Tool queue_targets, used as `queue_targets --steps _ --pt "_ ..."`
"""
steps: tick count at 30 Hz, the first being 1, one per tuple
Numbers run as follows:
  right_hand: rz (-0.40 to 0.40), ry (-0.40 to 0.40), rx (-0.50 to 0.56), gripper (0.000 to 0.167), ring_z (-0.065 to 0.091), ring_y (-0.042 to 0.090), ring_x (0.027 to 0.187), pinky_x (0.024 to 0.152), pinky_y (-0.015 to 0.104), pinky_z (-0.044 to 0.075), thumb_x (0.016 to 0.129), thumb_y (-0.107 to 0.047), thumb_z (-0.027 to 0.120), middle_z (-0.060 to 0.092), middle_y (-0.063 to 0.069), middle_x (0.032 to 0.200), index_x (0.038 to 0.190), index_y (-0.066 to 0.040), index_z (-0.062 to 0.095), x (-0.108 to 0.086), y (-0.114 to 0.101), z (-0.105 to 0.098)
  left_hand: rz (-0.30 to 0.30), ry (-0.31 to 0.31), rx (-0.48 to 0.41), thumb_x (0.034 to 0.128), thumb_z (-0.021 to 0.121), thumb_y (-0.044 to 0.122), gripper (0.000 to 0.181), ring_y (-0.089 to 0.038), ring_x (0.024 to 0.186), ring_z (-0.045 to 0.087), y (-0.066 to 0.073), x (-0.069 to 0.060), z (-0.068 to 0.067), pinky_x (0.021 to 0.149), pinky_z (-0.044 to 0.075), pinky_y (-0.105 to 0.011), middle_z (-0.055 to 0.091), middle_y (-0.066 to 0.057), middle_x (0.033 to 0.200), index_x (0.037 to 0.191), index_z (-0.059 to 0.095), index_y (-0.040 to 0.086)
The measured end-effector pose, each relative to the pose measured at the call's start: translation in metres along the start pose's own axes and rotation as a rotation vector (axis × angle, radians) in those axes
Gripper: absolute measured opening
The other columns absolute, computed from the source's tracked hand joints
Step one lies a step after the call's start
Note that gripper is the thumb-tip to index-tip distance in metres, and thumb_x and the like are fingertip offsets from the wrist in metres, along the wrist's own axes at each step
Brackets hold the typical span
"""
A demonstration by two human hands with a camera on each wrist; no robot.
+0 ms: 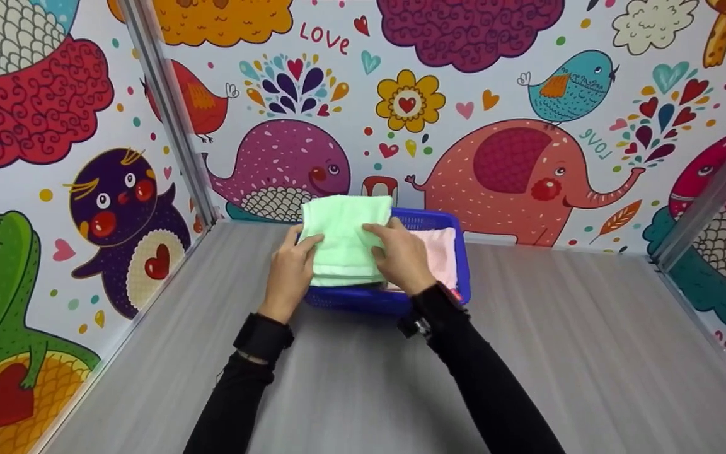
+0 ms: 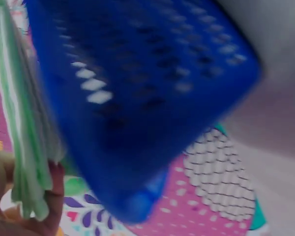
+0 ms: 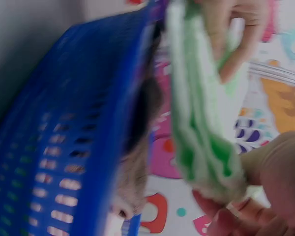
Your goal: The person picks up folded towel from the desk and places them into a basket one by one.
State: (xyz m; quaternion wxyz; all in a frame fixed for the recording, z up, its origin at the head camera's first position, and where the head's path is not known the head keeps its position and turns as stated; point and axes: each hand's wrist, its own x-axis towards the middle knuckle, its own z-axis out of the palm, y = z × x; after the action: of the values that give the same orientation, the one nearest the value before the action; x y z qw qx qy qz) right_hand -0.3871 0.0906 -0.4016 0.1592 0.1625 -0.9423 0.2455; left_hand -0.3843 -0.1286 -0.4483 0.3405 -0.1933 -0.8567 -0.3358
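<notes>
A folded light green towel [image 1: 345,236] is held over the left part of a blue plastic basket [image 1: 369,301]. My left hand [image 1: 292,268] grips its left edge, thumb on top. At the opposite edge my right hand [image 1: 404,252] pinches it, fingers curled beneath. In the right wrist view the towel [image 3: 201,113] shows several folded layers and stands just above the basket's rim [image 3: 123,93]. A pale pink towel [image 1: 442,252] lies in the basket's right side. Under the green towel, the basket's contents are mostly hidden; a brownish cloth [image 3: 132,172] shows inside.
The basket stands on a grey wood-grain table [image 1: 338,391], close to the back wall panel [image 1: 363,57] printed with cartoon animals. Side panels meet it at metal corner posts [image 1: 171,107] left and right. Both wrists wear black bands [image 1: 264,336].
</notes>
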Motion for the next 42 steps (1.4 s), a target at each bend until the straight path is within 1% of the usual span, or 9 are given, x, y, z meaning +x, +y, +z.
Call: queue_targets --steps 7,10,14,17,26,30,35,38,42 --pt "-0.037 -0.038 -0.100 0.041 0.071 0.040 0.093 0.078 0.053 0.057 0.093 -0.016 0.074 0.068 0.022 0.128 0.134 -0.016 0.070 0.004 0.009 0.032 -0.026 -0.020 0.093 0.0995 0.064 0.000 0.021 -0.042 0.101 0.070 -0.026 -0.007 0.008 0.085 0.058 -0.054 0.060 -0.025 0.136 0.116 0.077 0.001" --pt "-0.021 -0.052 -0.124 0.040 0.072 0.041 0.098 0.081 0.055 0.057 0.094 -0.023 0.075 0.069 0.023 0.129 0.133 -0.015 0.071 0.003 0.017 0.036 -0.025 -0.038 0.159 0.0997 0.061 0.000 0.024 -0.041 0.111 0.067 -0.029 -0.006 0.008 0.092 0.055 -0.056 0.059 -0.019 0.144 0.117 0.077 0.003" --pt "0.019 -0.099 -0.148 0.041 0.071 0.039 0.105 0.084 0.055 0.057 0.096 -0.033 0.073 0.071 0.019 0.129 0.135 -0.018 0.071 0.003 0.025 0.036 -0.042 -0.141 0.231 0.0994 0.053 0.005 0.034 -0.040 0.139 0.052 -0.031 -0.006 0.006 0.114 0.040 -0.060 0.064 -0.013 0.144 0.126 0.074 0.007" --pt "0.038 -0.140 -0.155 0.041 0.070 0.039 0.110 0.086 0.056 0.057 0.098 -0.036 0.069 0.068 0.018 0.135 0.136 -0.020 0.070 0.001 0.029 0.036 -0.089 -0.223 0.229 0.1001 0.049 0.010 0.038 -0.038 0.145 0.047 -0.030 -0.009 0.005 0.123 0.029 -0.056 0.070 -0.012 0.135 0.130 0.073 0.008" --pt "0.072 -0.225 -0.211 0.041 0.067 0.042 0.116 0.091 0.058 0.055 0.102 -0.039 0.060 0.067 0.022 0.133 0.140 -0.026 0.067 -0.001 0.034 0.036 -0.150 -0.374 0.259 0.1028 0.045 0.018 0.041 -0.035 0.148 0.044 -0.025 -0.009 0.006 0.127 0.022 -0.055 0.067 -0.009 0.141 0.134 0.070 0.010" --pt "0.060 -0.233 -0.234 0.042 0.067 0.044 0.114 0.089 0.060 0.056 0.103 -0.040 0.057 0.067 0.025 0.132 0.142 -0.026 0.065 -0.002 0.035 0.038 -0.140 -0.387 0.281 0.1025 0.045 0.019 0.041 -0.036 0.148 0.044 -0.024 -0.010 0.006 0.126 0.024 -0.056 0.067 -0.009 0.141 0.134 0.070 0.010" --pt "0.041 -0.148 -0.253 0.042 0.069 0.045 0.102 0.081 0.058 0.056 0.104 -0.041 0.054 0.068 0.025 0.124 0.142 -0.027 0.065 -0.005 0.036 0.043 -0.132 -0.358 0.260 0.1033 0.044 0.017 0.042 -0.037 0.147 0.044 -0.025 -0.012 0.006 0.125 0.024 -0.056 0.065 -0.011 0.143 0.137 0.068 0.011" --pt "0.001 -0.013 -0.247 0.038 0.070 0.041 0.094 0.077 0.056 0.057 0.103 -0.037 0.056 0.069 0.021 0.118 0.136 -0.024 0.070 -0.007 0.035 0.047 -0.122 -0.334 0.245 0.1034 0.044 0.016 0.042 -0.037 0.147 0.044 -0.026 -0.012 0.005 0.125 0.026 -0.056 0.064 -0.012 0.145 0.139 0.067 0.011" --pt "-0.107 0.199 -0.273 0.024 0.067 0.035 0.082 0.065 0.052 0.057 0.100 -0.027 0.062 0.069 0.016 0.103 0.114 -0.015 0.078 -0.008 0.033 0.052 -0.109 -0.302 0.249 0.1027 0.046 0.018 0.043 -0.038 0.144 0.047 -0.029 -0.011 0.004 0.122 0.029 -0.058 0.062 -0.012 0.146 0.140 0.066 0.012"
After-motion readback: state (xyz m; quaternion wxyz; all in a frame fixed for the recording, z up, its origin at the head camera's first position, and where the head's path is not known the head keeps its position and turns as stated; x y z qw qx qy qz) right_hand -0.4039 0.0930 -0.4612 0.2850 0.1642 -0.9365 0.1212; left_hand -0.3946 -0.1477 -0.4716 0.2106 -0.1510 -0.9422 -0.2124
